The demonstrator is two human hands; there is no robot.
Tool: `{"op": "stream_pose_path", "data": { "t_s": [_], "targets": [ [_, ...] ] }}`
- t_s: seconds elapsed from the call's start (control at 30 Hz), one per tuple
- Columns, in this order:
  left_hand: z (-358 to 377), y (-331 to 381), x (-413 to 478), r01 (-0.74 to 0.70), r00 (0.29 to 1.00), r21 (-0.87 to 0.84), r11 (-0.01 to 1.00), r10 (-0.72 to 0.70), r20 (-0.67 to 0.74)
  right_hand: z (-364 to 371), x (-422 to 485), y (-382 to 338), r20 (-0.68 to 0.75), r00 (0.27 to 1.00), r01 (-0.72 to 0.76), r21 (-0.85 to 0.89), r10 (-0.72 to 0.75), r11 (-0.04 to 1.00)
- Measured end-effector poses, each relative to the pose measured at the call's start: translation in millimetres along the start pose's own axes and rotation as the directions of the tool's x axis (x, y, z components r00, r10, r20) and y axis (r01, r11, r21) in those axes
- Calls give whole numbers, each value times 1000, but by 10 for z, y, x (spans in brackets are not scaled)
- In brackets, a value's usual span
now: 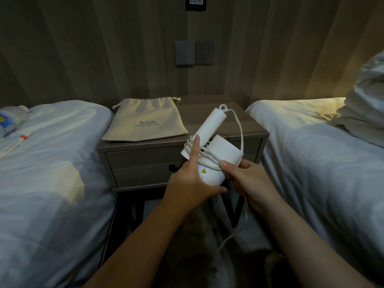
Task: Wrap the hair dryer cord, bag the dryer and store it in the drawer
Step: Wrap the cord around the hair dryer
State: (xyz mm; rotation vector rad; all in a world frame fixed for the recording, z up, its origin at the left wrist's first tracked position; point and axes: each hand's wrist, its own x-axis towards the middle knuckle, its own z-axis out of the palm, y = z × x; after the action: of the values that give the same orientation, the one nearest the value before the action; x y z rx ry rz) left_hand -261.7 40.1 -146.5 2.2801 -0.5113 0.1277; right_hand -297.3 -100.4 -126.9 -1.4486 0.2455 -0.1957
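Observation:
A white hair dryer [222, 148] is held in the air in front of the nightstand, its handle pointing up and away. My left hand [191, 181] grips the dryer's barrel from below, index finger raised against the cord turns. My right hand [247, 179] pinches the white cord [240, 129], which loops from the handle's end down around the body in a few turns. The loose end of the cord trails down to the floor. A beige drawstring bag [145, 119] lies flat on the nightstand top. The drawer [141, 165] below is shut.
The wooden nightstand [245, 123] stands between two beds with white covers [52, 163] [322, 152]. A bottle [8, 121] and a thin stick lie on the left bed. Folded white bedding [365, 104] is piled on the right bed. A wall socket [204, 53] sits above.

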Motion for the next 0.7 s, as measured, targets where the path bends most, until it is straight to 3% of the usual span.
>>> {"op": "stream_pose_path", "data": {
  "t_s": [0.17, 0.33, 0.47, 0.7],
  "targets": [
    [-32, -33, 30, -3, 998, -94, 996, -3, -62, -28, -30, -53, 31, 999, 33, -201, -27, 979],
    [-130, -29, 60, 22, 997, -116, 993, -30, -68, -174, 80, -153, 163, 985, 124, -403, -62, 907],
    [-157, -22, 54, 31, 998, -93, 995, -36, -59, -329, 157, -201, 135, 991, 53, -262, -17, 964],
    [-64, 3, 27, 9, 996, 0, 1000, -9, -92, -255, 133, -160, 57, 997, -42, -176, 53, 983]
  ]
}}
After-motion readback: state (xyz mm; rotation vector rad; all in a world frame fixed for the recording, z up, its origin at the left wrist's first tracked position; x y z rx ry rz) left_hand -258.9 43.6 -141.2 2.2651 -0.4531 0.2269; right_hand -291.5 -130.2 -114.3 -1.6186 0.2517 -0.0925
